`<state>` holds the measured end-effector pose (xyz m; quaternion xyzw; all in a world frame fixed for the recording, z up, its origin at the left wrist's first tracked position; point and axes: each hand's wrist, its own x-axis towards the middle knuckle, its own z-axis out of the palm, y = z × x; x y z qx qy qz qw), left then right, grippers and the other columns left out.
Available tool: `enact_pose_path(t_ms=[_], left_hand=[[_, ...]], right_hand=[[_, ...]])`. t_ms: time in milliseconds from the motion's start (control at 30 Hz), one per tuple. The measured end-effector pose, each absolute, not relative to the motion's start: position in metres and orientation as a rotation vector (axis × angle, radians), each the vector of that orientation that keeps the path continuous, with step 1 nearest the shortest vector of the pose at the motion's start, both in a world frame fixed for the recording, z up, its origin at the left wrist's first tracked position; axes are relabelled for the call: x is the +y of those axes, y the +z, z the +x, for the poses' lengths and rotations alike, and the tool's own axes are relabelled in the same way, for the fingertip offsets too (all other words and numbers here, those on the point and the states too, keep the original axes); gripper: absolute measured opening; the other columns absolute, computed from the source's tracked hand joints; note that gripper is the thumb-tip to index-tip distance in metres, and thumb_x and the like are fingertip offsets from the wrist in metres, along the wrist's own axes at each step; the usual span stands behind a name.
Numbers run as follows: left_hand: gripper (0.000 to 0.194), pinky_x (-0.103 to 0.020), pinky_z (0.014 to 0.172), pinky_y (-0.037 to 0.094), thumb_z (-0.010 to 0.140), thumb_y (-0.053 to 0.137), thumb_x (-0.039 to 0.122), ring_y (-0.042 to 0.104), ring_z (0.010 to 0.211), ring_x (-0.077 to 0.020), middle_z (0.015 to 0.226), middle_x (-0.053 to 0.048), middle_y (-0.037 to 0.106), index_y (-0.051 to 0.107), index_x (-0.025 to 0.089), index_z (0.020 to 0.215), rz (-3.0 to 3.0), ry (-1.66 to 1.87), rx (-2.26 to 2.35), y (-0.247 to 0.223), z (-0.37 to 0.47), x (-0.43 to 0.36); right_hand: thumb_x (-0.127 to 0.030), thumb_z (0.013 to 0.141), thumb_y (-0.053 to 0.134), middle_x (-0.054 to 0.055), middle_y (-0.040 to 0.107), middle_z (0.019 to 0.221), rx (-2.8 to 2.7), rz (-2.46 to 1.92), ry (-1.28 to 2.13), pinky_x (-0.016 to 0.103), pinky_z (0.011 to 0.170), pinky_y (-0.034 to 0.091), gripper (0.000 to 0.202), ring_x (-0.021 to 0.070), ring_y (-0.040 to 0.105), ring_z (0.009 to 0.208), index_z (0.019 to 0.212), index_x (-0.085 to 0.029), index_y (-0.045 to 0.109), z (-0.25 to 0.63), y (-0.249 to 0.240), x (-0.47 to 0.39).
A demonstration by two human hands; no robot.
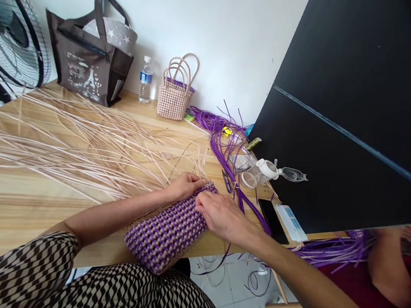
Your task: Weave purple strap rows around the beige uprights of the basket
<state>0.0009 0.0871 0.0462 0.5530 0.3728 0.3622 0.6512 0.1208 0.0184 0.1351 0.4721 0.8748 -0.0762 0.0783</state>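
A purple and beige woven basket [170, 232] lies tilted across the table's front edge, its near end against my lap. My left hand [184, 186] is closed at the far rim, fingertips pinching the weave where pale strands stick up. Curled over the basket's right side near that rim, my right hand [220, 215] is closed too; its fingertips are partly hidden against the weave. Long loose pale strands [95, 139] fan out to the left of the basket across the wooden table.
Purple strands [223, 151], small scissors [226, 181], a clear plastic cup [256, 175] and a black phone [272, 220] lie to the right. Behind stand a finished small basket [174, 102], a water bottle [145, 81] and a dark bag [87, 62]. Beyond the black partition [349, 114] sits another person.
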Motion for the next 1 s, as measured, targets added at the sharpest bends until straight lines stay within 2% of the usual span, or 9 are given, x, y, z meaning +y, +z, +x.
enact_pose_path(t_ms=[133, 233, 333, 400, 500, 667, 900, 1000], left_hand=[[0.047, -0.024, 0.045, 0.015, 0.068, 0.056, 0.056, 0.021, 0.046, -0.0056, 0.047, 0.006, 0.028, 0.037, 0.018, 0.049, 1.279, 0.851, 0.823, 0.047, 0.002, 0.085], [0.047, -0.023, 0.046, 0.016, 0.069, 0.056, 0.055, 0.023, 0.047, -0.0057, 0.048, 0.006, 0.028, 0.037, 0.017, 0.049, 1.292, 0.866, 0.806, 0.05, 0.001, 0.082], [0.044, -0.023, 0.047, 0.019, 0.07, 0.055, 0.054, 0.027, 0.047, -0.0062, 0.05, 0.005, 0.034, 0.045, 0.015, 0.053, 1.289, 0.842, 0.775, 0.055, -0.002, 0.079], [0.043, -0.023, 0.047, 0.02, 0.071, 0.056, 0.054, 0.029, 0.047, -0.0065, 0.051, 0.005, 0.037, 0.048, 0.015, 0.056, 1.273, 0.804, 0.774, 0.057, -0.005, 0.077], [0.041, -0.023, 0.049, 0.022, 0.073, 0.055, 0.053, 0.031, 0.047, -0.0069, 0.052, 0.005, 0.038, 0.048, 0.016, 0.058, 1.302, 0.773, 0.781, 0.059, -0.008, 0.075], [0.041, -0.024, 0.049, 0.023, 0.074, 0.056, 0.049, 0.03, 0.048, -0.0067, 0.051, 0.005, 0.037, 0.044, 0.016, 0.054, 1.365, 0.781, 0.803, 0.061, -0.009, 0.075], [0.034, -0.022, 0.047, 0.021, 0.07, 0.06, 0.043, 0.03, 0.043, -0.0055, 0.047, 0.007, 0.039, 0.044, 0.016, 0.056, 1.161, 0.737, 0.85, 0.062, -0.006, 0.073], [0.029, -0.022, 0.048, 0.027, 0.066, 0.063, 0.038, 0.037, 0.044, -0.0062, 0.049, 0.005, 0.048, 0.048, 0.015, 0.057, 1.019, 0.704, 0.797, 0.067, -0.003, 0.069]], right_hand=[[-0.021, 0.09, 0.039, 0.006, 0.062, 0.078, 2.661, 1.365, -0.263, 0.028, 0.057, 0.026, 0.019, 0.0136, 0.05, 0.063, 0.082, -0.014, 0.055, 0.121, 0.135, 0.012], [-0.021, 0.086, 0.045, 0.003, 0.061, 0.074, 2.748, 1.355, -0.56, 0.025, 0.059, 0.03, 0.017, 0.0122, 0.05, 0.064, 0.076, -0.015, 0.057, 0.13, 0.142, 0.026], [-0.026, 0.086, 0.044, 0.0, 0.06, 0.07, 2.839, 1.608, -0.86, 0.023, 0.059, 0.032, 0.022, 0.0107, 0.05, 0.064, 0.074, -0.016, 0.06, 0.143, 0.148, 0.058], [-0.029, 0.086, 0.043, -0.001, 0.053, 0.061, 2.847, 1.831, -0.809, 0.023, 0.055, 0.029, 0.028, 0.0098, 0.044, 0.058, 0.066, -0.016, 0.058, 0.148, 0.147, 0.08], [-0.031, 0.081, 0.048, -0.005, 0.04, 0.051, 2.753, 1.827, -0.887, 0.024, 0.05, 0.021, 0.031, 0.0075, 0.032, 0.05, 0.055, -0.015, 0.054, 0.148, 0.139, 0.104], [-0.035, 0.075, 0.054, -0.006, 0.044, 0.054, 2.621, 1.658, -1.335, 0.021, 0.05, 0.024, 0.025, 0.006, 0.033, 0.05, 0.075, -0.013, 0.065, 0.135, 0.132, 0.116], [-0.023, 0.075, 0.053, -0.004, 0.048, 0.054, 2.758, 1.785, -0.92, 0.021, 0.051, 0.023, 0.019, 0.0059, 0.037, 0.052, 0.069, -0.01, 0.064, 0.113, 0.132, 0.117], [-0.021, 0.075, 0.054, -0.003, 0.053, 0.057, 2.805, 1.87, -0.754, 0.021, 0.053, 0.024, 0.018, 0.0064, 0.04, 0.054, 0.07, -0.01, 0.067, 0.096, 0.129, 0.125]])
